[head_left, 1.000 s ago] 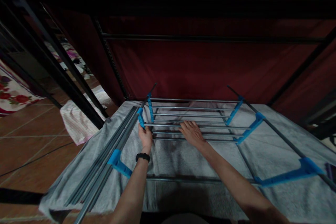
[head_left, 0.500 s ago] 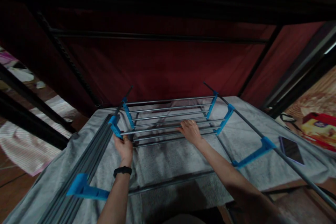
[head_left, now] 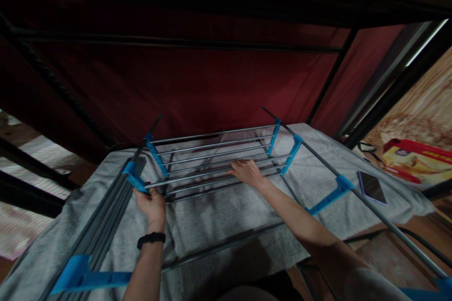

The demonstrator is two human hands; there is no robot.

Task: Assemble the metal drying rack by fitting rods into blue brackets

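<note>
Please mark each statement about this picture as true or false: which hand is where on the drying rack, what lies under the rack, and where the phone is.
1. The left hand grips the drying rack near a blue connector. True.
2. The right hand holds the phone. False: it rests on the rack's thin metal rods; the phone lies apart on the grey towel.
3. The rack lies on a grey towel. True.
4. A black band is on the right wrist. False: it is on the left wrist.
5. The cloth behind the rack is bright green. False: the backdrop is dark red.
</note>
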